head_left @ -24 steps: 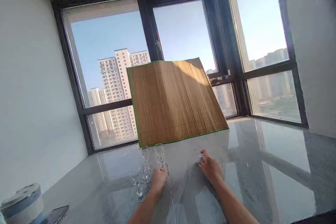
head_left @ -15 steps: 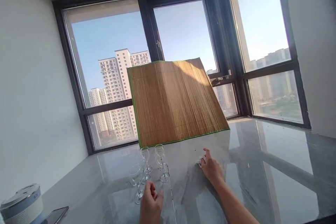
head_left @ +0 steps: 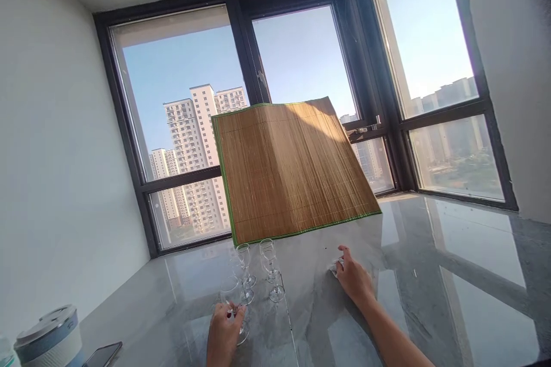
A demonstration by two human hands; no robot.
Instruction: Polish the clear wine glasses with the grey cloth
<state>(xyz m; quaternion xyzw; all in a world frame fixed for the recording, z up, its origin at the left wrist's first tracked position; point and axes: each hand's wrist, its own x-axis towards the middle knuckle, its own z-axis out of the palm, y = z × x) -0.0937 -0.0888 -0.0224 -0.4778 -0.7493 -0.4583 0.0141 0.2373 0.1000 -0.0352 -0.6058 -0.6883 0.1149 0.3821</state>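
Several small clear stemmed glasses [head_left: 258, 269] stand close together on a glossy grey marble table [head_left: 430, 275]. My left hand [head_left: 222, 335] is closed round the stem of the nearest glass [head_left: 232, 298], at the front left of the group. My right hand [head_left: 353, 278] rests on the table to the right, its fingers pressing on a small crumpled white cloth [head_left: 334, 267]. A bamboo mat [head_left: 293, 169] with a green edge leans against the window behind the glasses.
A round white container with a grey lid [head_left: 49, 339] and a dark phone [head_left: 103, 354] lie at the table's front left. Tall dark-framed windows [head_left: 297, 57] close the far side. White walls stand left and right.
My left hand left the right-hand glass, drew back towards me and moved left, and now grips the nearest glass. My right hand stayed on the cloth. The view shifted slightly.
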